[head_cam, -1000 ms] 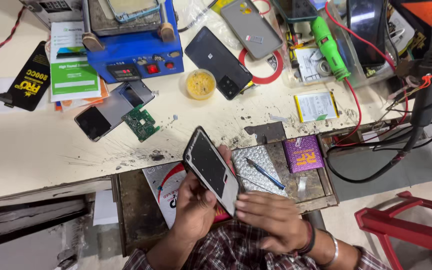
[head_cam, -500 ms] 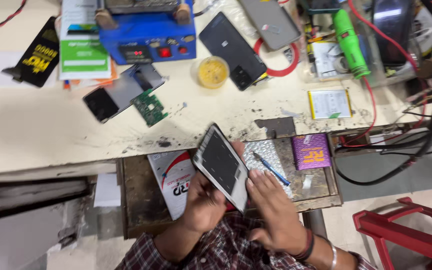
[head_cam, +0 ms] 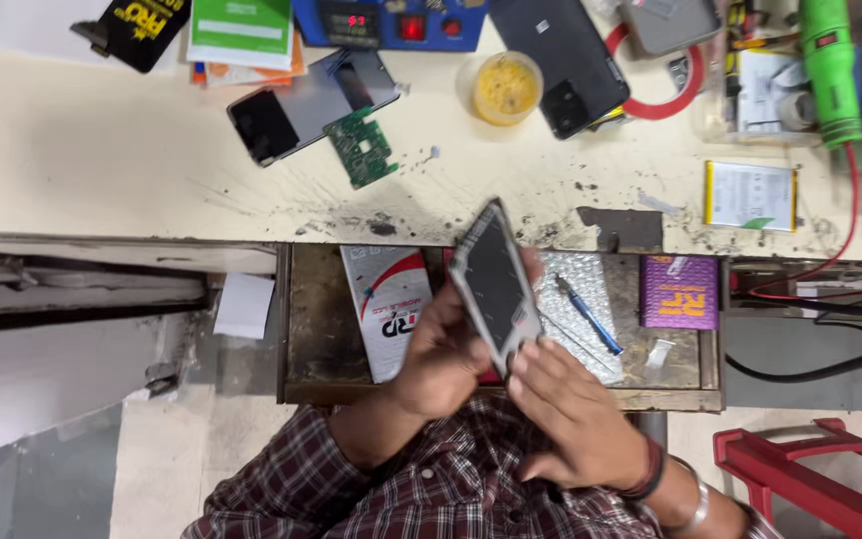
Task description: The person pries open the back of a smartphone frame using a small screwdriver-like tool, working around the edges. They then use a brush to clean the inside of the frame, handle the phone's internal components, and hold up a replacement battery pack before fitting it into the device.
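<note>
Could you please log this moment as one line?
left hand: holds dark rectangular phone | right hand: touches its lower end | below: open drawer

You look down on a cream workbench (head_cam: 102, 160), its top scuffed and blackened near the front edge, with an open drawer (head_cam: 316, 319) beneath; pale tiled floor (head_cam: 152, 469) lies below, and a red frame (head_cam: 810, 474) stands at right

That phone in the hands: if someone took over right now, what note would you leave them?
Left hand: grips the dark, metal-framed phone from below, tilted over the open drawer.
Right hand: fingertips at the phone's lower end.
Nearby: blue pen on the bubble-wrap sheet in the drawer; green circuit board on the cream bench.
Done or left: cannot tell.
</note>
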A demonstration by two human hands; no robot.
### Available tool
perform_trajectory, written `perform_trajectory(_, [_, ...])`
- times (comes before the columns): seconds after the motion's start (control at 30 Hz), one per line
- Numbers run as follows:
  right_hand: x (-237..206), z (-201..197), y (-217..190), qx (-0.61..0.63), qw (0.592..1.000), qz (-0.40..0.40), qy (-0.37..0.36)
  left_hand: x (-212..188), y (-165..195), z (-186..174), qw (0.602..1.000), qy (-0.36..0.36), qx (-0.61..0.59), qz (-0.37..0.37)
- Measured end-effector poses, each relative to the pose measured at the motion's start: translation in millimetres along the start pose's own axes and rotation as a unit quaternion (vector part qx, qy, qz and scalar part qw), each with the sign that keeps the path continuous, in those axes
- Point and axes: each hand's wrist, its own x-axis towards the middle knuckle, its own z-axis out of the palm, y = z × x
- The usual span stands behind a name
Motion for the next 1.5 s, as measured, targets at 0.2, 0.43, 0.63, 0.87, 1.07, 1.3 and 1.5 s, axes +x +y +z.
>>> perform_trajectory(0.2, [1, -26, -1, 0.016, 0.982, 0.049, 0.179, 6, 3, 8, 0.998, -0.03, -0.05, -0.029])
perform_trajectory(0.43, [37, -9, -18, -0.054, 0.997, 0.0, 0.06, 19, 16, 17, 0.999, -0.006, -0.045, -0.026])
perform_trajectory(0.63, [-17, -18, -5, -0.003, 0.959, 0.153, 0.237, 13, 39, 35, 0.989, -0.03, -0.136, -0.049])
perform_trajectory(0.87, [-44, 1, -6, 0.028, 0.927, 0.233, 0.293, -7, 59, 44, 0.934, -0.211, -0.167, -0.233])
perform_trajectory(1.07, [-30, -13, -14, 0.021, 0.925, 0.235, 0.299, -7, 53, 47, 0.946, -0.086, -0.164, -0.266])
perform_trajectory(1.3, [1, -42, -8, -0.105, 0.97, 0.061, 0.21, -21, 21, 29, 0.931, 0.044, -0.195, -0.306])
perform_trajectory(1.5, [15, -58, 1, -0.188, 0.975, -0.007, 0.117, -39, 8, 10, 0.925, 0.038, -0.186, -0.33])
